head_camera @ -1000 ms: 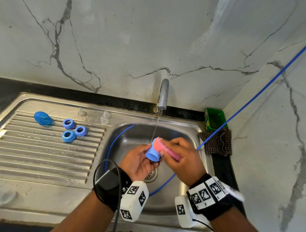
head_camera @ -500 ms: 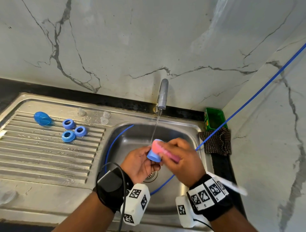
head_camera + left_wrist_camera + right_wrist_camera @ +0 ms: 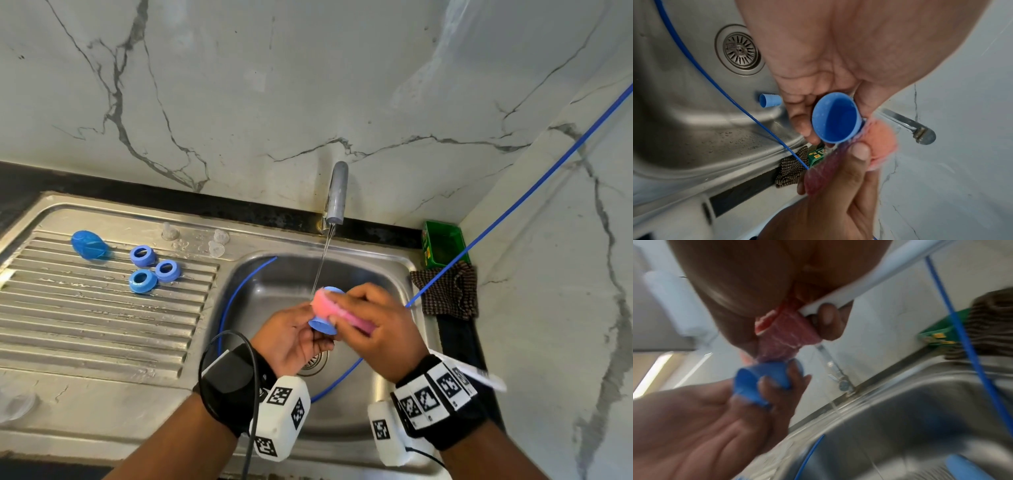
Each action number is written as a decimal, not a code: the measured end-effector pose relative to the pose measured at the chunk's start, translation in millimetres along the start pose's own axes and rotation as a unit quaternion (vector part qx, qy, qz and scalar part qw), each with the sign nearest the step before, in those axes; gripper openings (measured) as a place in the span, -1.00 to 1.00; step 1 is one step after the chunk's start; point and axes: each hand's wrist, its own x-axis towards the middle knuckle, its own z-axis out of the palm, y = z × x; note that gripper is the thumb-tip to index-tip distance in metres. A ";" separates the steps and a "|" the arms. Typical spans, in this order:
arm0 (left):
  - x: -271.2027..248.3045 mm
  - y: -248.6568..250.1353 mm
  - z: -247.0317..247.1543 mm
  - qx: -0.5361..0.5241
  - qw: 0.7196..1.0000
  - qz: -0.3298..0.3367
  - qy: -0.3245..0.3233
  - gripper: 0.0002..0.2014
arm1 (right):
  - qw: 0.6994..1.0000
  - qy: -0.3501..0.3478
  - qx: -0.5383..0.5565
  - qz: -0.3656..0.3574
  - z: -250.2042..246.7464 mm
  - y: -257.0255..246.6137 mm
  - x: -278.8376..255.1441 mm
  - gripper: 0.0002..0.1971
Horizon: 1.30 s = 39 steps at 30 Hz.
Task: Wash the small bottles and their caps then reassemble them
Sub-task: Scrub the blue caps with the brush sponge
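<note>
Sliding sponge (image 3: 337, 310) further up over blue cap (image 3: 323, 323) since a second ago, now covering closed end near water stream (image 3: 322, 263); hands barely shifting otherwise. Left hand (image 3: 294, 334) pinching cap by its sides over sink (image 3: 394, 270), open mouth pointing back at wrist. Right hand (image 3: 376, 325) curling round sponge, thumb (image 3: 860, 151) pressing it against cap wall. Scrubbing outside only, judging by this; inside probably needing sponge corner pushed in and twisted. Turning cap between fingertips for full coverage, keeping grip firm, wet plastic likely slipping. Second cap (image 3: 770, 100) lying in sink. Three blue rings (image 3: 152, 270) and bottle (image 3: 89, 246) waiting on draining board (image 3: 85, 325).
</note>
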 end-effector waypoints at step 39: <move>2.6 4.2 -9.5 0.356 0.920 0.153 0.055 -0.45 | 1.000 -0.004 -0.018 0.025 -13.4 -2.1 4.0 -0.62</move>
